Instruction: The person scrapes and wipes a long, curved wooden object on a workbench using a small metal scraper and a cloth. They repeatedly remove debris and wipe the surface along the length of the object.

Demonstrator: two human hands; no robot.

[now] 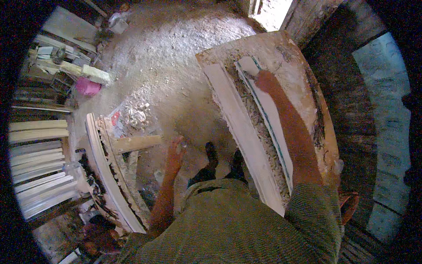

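Observation:
My right hand [265, 82] reaches to the far end of a long white mould-like strip with dark green edges [269, 121]. Its fingers are curled down at that end; what they grip is too blurred to make out. Left of that strip, on the same board [281, 50], lies a long white ridged plaster moulding [239, 127], with a rough grey band between the two. My left hand [174, 154] hangs over the floor, left of the board, with its fingers curled in. Whether anything small is inside it I cannot make out.
To the left, a long white moulding [105, 169] lies on a narrow support. Stacked pale strips [39, 163] fill a rack at far left. A pink container [88, 86] and white rubble [137, 112] sit on the dusty floor. Beyond the board is a bright doorway [273, 13].

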